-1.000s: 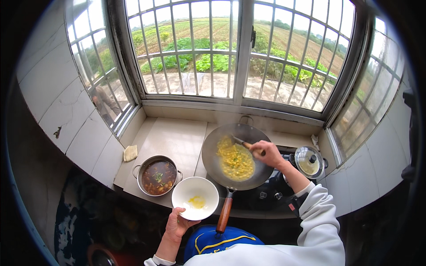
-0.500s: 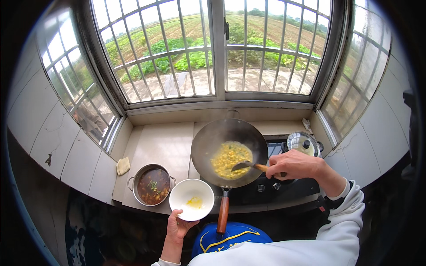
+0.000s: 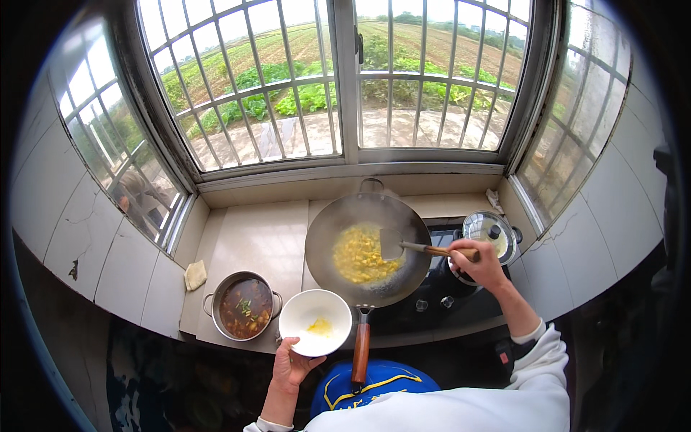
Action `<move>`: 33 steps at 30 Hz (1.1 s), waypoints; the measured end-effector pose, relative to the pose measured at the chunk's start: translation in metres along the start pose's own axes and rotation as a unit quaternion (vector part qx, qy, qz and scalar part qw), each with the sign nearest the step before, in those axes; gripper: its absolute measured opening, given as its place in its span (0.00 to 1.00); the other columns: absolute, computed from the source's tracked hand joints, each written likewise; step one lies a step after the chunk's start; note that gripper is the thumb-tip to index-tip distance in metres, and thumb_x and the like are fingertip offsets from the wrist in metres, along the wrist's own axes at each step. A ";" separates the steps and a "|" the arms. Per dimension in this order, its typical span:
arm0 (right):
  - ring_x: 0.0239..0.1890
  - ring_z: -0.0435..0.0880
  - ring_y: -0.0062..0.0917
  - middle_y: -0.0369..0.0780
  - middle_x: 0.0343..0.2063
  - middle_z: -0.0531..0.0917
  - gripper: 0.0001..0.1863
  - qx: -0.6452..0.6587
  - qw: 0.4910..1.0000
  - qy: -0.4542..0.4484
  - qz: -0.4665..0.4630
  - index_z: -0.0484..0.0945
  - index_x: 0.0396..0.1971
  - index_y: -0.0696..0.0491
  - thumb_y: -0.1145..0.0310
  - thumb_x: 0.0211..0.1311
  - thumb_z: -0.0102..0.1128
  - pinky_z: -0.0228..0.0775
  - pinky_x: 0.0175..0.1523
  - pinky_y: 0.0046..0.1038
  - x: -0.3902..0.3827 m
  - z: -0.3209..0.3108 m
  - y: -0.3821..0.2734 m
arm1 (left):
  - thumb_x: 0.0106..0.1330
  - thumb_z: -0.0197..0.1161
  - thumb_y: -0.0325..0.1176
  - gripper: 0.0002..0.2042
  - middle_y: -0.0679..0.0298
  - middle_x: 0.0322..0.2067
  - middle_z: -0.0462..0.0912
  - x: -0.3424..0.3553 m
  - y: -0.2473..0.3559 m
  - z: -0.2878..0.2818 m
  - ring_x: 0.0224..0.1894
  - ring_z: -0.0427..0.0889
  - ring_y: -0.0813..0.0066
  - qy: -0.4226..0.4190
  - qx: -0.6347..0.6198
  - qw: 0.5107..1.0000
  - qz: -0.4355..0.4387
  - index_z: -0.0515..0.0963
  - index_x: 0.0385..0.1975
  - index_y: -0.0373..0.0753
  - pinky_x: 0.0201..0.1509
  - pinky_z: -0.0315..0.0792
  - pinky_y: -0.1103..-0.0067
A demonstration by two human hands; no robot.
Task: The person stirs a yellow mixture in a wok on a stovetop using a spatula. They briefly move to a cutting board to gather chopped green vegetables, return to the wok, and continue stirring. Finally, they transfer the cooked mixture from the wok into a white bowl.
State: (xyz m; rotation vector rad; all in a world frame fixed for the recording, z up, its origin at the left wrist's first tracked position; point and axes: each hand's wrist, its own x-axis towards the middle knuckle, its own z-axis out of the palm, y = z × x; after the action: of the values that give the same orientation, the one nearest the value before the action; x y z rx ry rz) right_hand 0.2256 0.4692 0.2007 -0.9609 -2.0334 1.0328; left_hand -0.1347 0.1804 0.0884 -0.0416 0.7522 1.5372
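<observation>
Head view: my right hand (image 3: 479, 265) grips a wooden-handled metal spatula (image 3: 425, 249) at yellow, chunky food (image 3: 356, 261) in a round grey wok (image 3: 407, 216); my left hand (image 3: 291, 367) holds a round white bowl (image 3: 296, 311) nearby; I judge this stirring, next calling for a low blade.

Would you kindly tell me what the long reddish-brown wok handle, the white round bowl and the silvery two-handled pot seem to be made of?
Long reddish-brown wok handle: probably varnished wood, from its warm colour and sheen.
White round bowl: smooth, glossy, perhaps ceramic, though plastic is possible.
Silvery two-handled pot: likely stainless steel, given its greyish metallic rim.
</observation>
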 end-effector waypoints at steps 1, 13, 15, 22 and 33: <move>0.32 0.91 0.23 0.42 0.34 0.89 0.09 0.065 0.993 0.047 0.085 0.85 0.43 0.59 0.73 0.68 0.61 0.82 0.37 0.22 -0.013 0.002 0.008 | 0.63 0.62 0.35 0.32 0.50 0.61 0.77 0.002 0.000 0.001 0.56 0.84 0.49 0.000 0.001 1.000 -0.001 0.63 0.68 0.40 0.45 0.88 0.53; 0.35 0.91 0.22 0.39 0.34 0.88 0.08 0.133 0.986 0.053 0.091 0.84 0.43 0.61 0.77 0.68 0.60 0.82 0.43 0.20 -0.082 0.025 0.037 | 0.64 0.62 0.36 0.33 0.49 0.61 0.76 0.028 0.000 0.013 0.56 0.84 0.50 0.023 0.092 0.995 0.000 0.61 0.70 0.39 0.44 0.89 0.56; 0.35 0.91 0.21 0.39 0.33 0.88 0.08 0.134 0.983 0.061 0.109 0.84 0.42 0.61 0.77 0.69 0.60 0.82 0.42 0.19 -0.084 0.028 0.037 | 0.64 0.62 0.37 0.33 0.50 0.60 0.77 0.029 0.000 0.013 0.55 0.85 0.51 0.023 0.090 0.996 -0.002 0.62 0.69 0.39 0.44 0.89 0.56; 0.34 0.91 0.22 0.39 0.33 0.88 0.08 0.145 0.974 0.101 0.142 0.85 0.43 0.61 0.75 0.69 0.60 0.82 0.39 0.19 -0.084 0.048 0.053 | 0.64 0.62 0.37 0.32 0.51 0.58 0.79 0.027 0.001 0.020 0.52 0.87 0.53 0.031 0.112 0.993 0.031 0.61 0.69 0.40 0.42 0.90 0.59; 0.32 0.92 0.29 0.47 0.33 0.89 0.14 0.348 0.881 0.209 0.242 0.81 0.48 0.60 0.65 0.76 0.54 0.85 0.36 0.23 -0.094 0.059 0.071 | 0.66 0.60 0.41 0.31 0.52 0.61 0.77 0.037 0.019 0.042 0.56 0.84 0.55 0.061 0.226 0.970 0.064 0.63 0.68 0.39 0.46 0.88 0.58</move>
State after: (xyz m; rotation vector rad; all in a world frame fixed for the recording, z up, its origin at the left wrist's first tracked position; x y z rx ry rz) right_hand 0.2494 0.3992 0.0911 -1.1695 -0.9506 1.5107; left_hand -0.1398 0.2344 0.1125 0.2578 1.2081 1.4595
